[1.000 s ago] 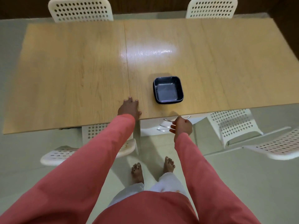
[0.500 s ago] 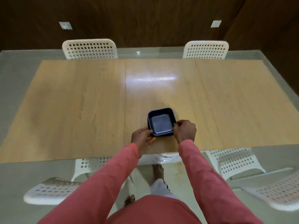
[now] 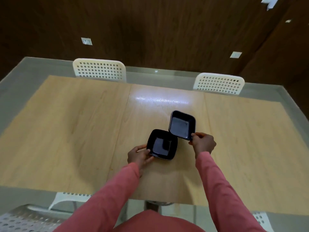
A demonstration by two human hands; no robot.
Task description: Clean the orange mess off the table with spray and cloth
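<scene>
Over table (image 3: 66, 131) | left hand (image 3: 138, 154) grips near dish (image 3: 162, 144) | right hand (image 3: 203, 144) pinches far dish (image 3: 182, 125)

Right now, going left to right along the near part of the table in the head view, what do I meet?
Left hand → dark square bowl it holds → second dark square bowl, tilted → right hand, all over the light wooden table.

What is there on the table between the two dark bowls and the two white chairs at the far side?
In the head view, nothing: from the bowls to the chairs lies only bare wooden table with a bright light reflection.
</scene>
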